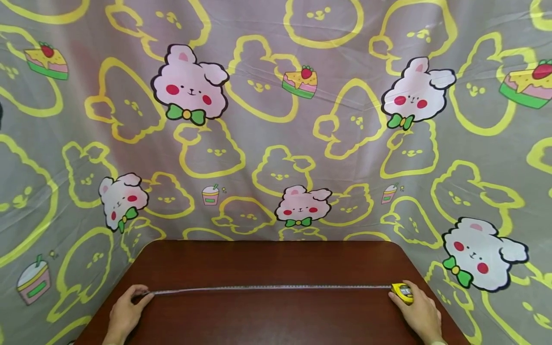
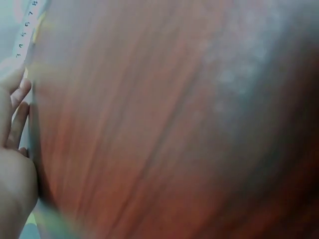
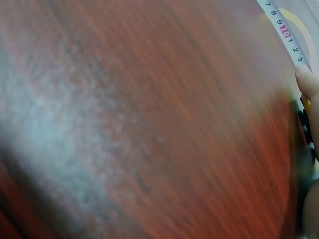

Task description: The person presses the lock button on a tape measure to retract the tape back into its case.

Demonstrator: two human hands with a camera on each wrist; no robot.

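Observation:
A tape measure (image 1: pixel 403 292) with a yellow case is in my right hand (image 1: pixel 419 310), near the right side of the table. Its pale blade (image 1: pixel 276 287) stretches left across the table, almost level. At the blade's far end my left hand (image 1: pixel 126 311) pinches the tip between thumb and fingers. In the left wrist view low numbers show on the blade (image 2: pixel 27 27) just beyond the left hand (image 2: pixel 15 149). The right wrist view shows a red 70 mark on the blade (image 3: pixel 284 31), close to the right thumb (image 3: pixel 306 82); most of the case is hidden there.
The dark brown wooden table (image 1: pixel 276 321) has rounded far corners. Behind it and at both sides hangs a grey curtain (image 1: pixel 267 134) printed with yellow outlines, white bunny heads, cakes and drinks. The curtain meets the table's back edge.

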